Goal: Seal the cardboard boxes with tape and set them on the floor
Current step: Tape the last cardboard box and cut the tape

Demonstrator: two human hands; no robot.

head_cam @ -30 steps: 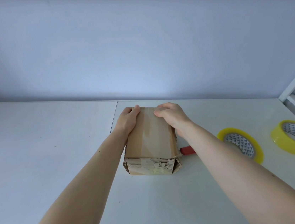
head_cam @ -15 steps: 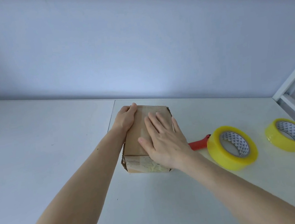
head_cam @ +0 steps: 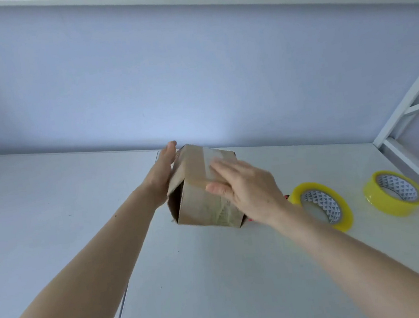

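Pale lilac wall behind a white table (head_cam: 53, 230). I see the cardboard box (head_cam: 202, 199) tilted near the table's far edge, a tape strip running over its top. Left hand (head_cam: 161, 175) lies flat against the box's left side, fingers straight. Right hand (head_cam: 246, 191) presses on top, fingers extended, thumb on the near face. Two yellow tape rolls (head_cam: 322, 205) (head_cam: 394, 193) lie to the right.

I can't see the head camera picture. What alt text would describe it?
Two bare hands tilt a small cardboard box above a white table: the left hand presses flat on its side, the right hand lies across its taped top. Two yellow tape rolls lie to the right.
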